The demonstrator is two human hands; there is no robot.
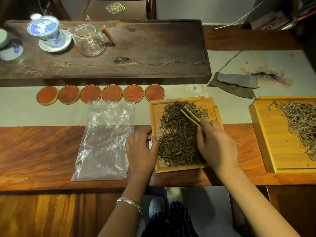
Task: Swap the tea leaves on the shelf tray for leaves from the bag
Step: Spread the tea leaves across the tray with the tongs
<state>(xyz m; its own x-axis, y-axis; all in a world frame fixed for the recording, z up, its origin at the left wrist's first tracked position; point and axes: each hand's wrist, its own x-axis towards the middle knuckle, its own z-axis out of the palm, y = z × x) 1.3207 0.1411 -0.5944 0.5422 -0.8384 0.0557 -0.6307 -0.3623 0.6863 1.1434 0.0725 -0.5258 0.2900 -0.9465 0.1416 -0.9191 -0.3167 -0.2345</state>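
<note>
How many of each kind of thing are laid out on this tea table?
Round red coasters: 6
Wooden trays of tea leaves: 2
Plastic bag: 1
Bamboo tongs: 1
Lidded blue-and-white cup: 1
Glass pitcher: 1
Folded cloth: 1
Total: 13

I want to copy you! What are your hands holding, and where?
Right hand pinches wooden tongs at their near end. Left hand grips the small tray's left edge.

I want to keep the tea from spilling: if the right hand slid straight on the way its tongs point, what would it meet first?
Probably the tea leaves under the tongs held by the right hand, then the tray's far rim; height above the leaves is unclear.
</note>
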